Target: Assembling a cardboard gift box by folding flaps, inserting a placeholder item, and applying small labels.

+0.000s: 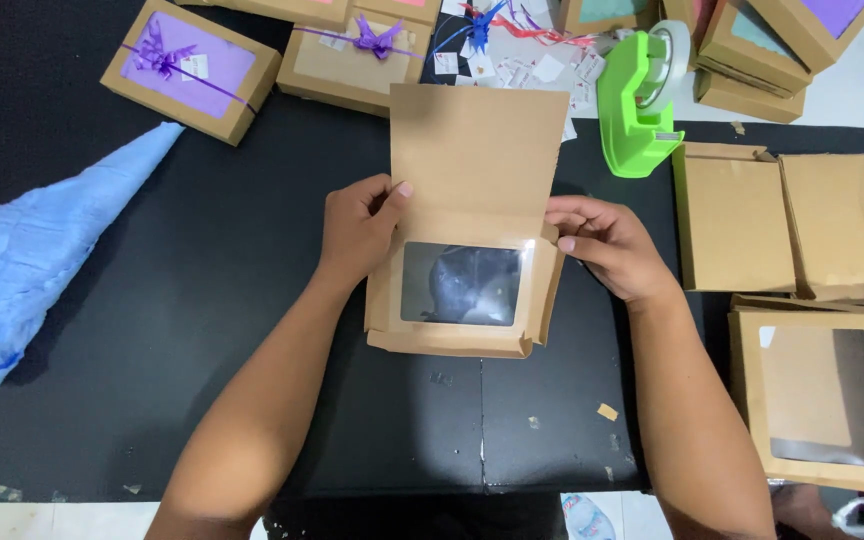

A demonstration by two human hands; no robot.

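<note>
Kraft window box [464,280], half folded, lies at the middle of the black table [232,330], its flat back panel sticking up and away from me toward the green tape dispenser [637,105]. Clear film window faces up; something dark shows through it, though I cannot tell whether that is a reflection or contents.

Left hand [357,230] grips the left edge where the panel meets the windowed lid, thumb on top, fingers curled under. Right hand [607,245] pinches the right corner flap between thumb and forefinger. Both closed on the cardboard.

Handling, as I judge it: thin card, very light, stiff along the panels but floppy at the creases. It will bend out of square if squeezed mid-panel. The film window looks easy to dent or smudge, so keep fingers off it. Best holds are the side edges and corner folds, where the hands sit now.

Around it: finished boxes with a purple ribbon [190,68] at the far left, flat box blanks [782,225] at the right, another window box [817,400] below them, and a blue cloth [42,260] on the left.
</note>
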